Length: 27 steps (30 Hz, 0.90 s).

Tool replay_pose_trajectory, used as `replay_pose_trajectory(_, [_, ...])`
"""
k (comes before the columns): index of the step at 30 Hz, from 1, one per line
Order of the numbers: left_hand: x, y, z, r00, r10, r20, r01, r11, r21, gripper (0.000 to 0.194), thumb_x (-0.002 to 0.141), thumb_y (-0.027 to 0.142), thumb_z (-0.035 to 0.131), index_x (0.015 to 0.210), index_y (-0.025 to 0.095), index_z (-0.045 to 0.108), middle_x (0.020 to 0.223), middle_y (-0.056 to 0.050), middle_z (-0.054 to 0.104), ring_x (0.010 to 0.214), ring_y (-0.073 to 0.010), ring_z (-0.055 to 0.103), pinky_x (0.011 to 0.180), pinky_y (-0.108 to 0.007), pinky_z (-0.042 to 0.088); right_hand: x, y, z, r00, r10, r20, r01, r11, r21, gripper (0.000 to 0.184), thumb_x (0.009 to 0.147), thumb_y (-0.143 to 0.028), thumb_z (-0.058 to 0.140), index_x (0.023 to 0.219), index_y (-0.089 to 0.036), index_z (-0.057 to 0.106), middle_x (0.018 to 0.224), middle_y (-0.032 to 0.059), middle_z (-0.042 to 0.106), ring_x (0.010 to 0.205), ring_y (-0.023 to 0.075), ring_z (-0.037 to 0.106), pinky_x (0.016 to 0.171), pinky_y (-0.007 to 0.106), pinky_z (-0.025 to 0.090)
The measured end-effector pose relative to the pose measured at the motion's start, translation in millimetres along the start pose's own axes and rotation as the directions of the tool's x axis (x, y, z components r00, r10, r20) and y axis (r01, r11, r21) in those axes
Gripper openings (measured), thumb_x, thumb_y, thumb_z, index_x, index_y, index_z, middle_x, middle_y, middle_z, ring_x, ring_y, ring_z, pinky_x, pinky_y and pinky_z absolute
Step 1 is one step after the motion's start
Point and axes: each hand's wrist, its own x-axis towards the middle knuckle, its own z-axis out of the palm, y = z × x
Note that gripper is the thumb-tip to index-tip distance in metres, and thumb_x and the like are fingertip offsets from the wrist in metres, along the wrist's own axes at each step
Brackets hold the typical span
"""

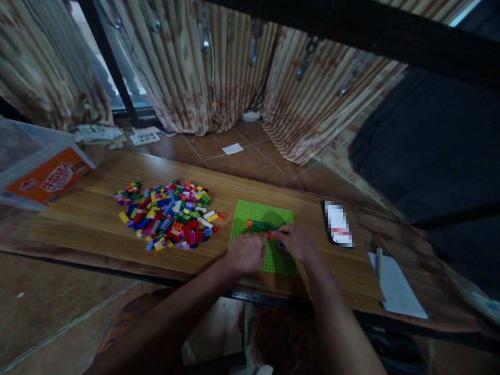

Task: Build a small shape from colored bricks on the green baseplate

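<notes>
A bright green studded baseplate (260, 209) lies on the wooden board, with both my hands over it. Across its middle runs a row of dark green bricks (261, 225), with an orange brick (249, 224) at the left end. My right hand (299, 242) pinches a small orange-red brick (270, 235) just below that row. From the left, my left hand (247, 253) reaches the same spot with its fingers curled in; what they grip is hidden. A bit of a blue brick (280, 244) shows under my right fingers.
A heap of mixed bricks (172, 213) spreads over the board's left half. A clear plastic box (35, 133) with an orange label stands at the left end. Right of the baseplate lies a phone (338, 224), and farther right white paper (402, 286) with a pen (378, 264).
</notes>
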Motion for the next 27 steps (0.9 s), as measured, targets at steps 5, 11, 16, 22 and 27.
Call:
replay_pose_trajectory(5, [0.5,-1.1,2.4,1.000,-0.001,-0.002,0.001,1.000,0.005,0.039,0.093,0.027,0.040,0.127,0.017,0.057,0.097,-0.013,0.073,0.093,-0.0280,0.069,0.081,-0.041,0.054,0.9,-0.1,1.1,1.000,0.024,-0.008,-0.023,0.999,0.025,0.026,0.083,-0.038,0.061,0.078,-0.018,0.076,0.061,0.0037,0.069,0.056,0.0154,0.062,0.055,0.025,0.041])
replay_pose_trajectory(11, [0.2,1.2,-0.9,1.000,-0.004,0.028,0.004,1.000,0.014,0.040,0.093,0.026,0.038,0.127,0.016,0.057,0.096,-0.013,0.073,0.092,-0.0283,0.069,0.081,-0.040,0.054,4.9,1.2,1.3,0.998,0.059,0.012,-0.059,0.997,0.047,0.024,0.081,-0.037,0.065,0.076,-0.017,0.075,0.059,0.0030,0.068,0.054,0.0147,0.061,0.054,0.024,0.042])
replay_pose_trajectory(16, [0.0,0.5,0.1,1.000,0.013,0.027,-0.013,1.000,0.015,0.041,0.093,0.026,0.038,0.128,0.016,0.056,0.096,-0.014,0.073,0.092,-0.0285,0.069,0.081,-0.040,0.054,9.6,3.7,3.1,0.996,0.080,0.035,-0.082,0.996,0.048,0.022,0.081,-0.036,0.066,0.076,-0.016,0.074,0.055,0.0021,0.066,0.051,0.0138,0.061,0.052,0.023,0.042])
replay_pose_trajectory(22, [0.2,1.5,7.7,1.000,0.024,0.018,-0.025,0.998,0.056,0.036,0.092,0.024,0.039,0.121,0.013,0.057,0.091,-0.015,0.073,0.088,-0.0294,0.070,0.075,-0.040,0.055,12.1,-1.5,1.3,0.995,0.092,0.045,-0.094,0.995,0.044,0.020,0.079,-0.032,0.067,0.067,-0.017,0.072,0.048,0.0010,0.063,0.045,0.0126,0.058,0.049,0.023,0.039])
replay_pose_trajectory(27, [-1.0,5.9,9.7,1.000,0.024,0.011,-0.024,0.996,0.081,0.033,0.091,0.020,0.040,0.119,0.011,0.056,0.093,-0.015,0.073,0.088,-0.0282,0.071,0.075,-0.038,0.055,10.2,-4.9,2.9,0.994,0.105,0.030,-0.107,0.992,0.063,0.020,0.078,-0.031,0.069,0.064,-0.017,0.070,0.047,0.0008,0.061,0.044,0.0119,0.055,0.047,0.023,0.037])
